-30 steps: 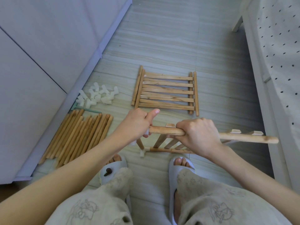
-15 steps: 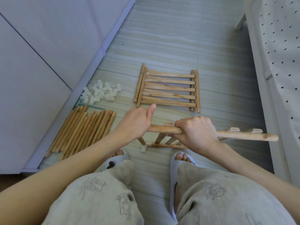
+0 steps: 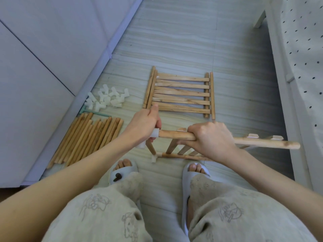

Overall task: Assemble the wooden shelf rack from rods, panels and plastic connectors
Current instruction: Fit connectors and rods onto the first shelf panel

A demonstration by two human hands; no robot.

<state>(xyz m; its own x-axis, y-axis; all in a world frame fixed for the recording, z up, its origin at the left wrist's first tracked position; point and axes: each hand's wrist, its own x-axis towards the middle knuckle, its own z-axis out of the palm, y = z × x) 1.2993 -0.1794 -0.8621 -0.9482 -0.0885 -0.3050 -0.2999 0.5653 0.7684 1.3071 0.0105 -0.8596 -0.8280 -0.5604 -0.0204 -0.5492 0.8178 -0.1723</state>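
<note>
Right hand (image 3: 209, 138) fingers grip rod (image 3: 176, 134); left hand (image 3: 143, 126) fingers grip connector (image 3: 154, 133), mostly hidden. Near slats occluded.

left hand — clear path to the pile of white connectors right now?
Probably not yet: the left hand is gripping the white connector on the end of the rod. The way itself looks free; only bare floor lies between it and the connector pile, so it should get there once it lets go.

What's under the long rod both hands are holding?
Below the long rod: slanted slats running down to a lower rod with a white connector on the floor. The right hand and forearm hide the slats and lower rod further right.
</note>
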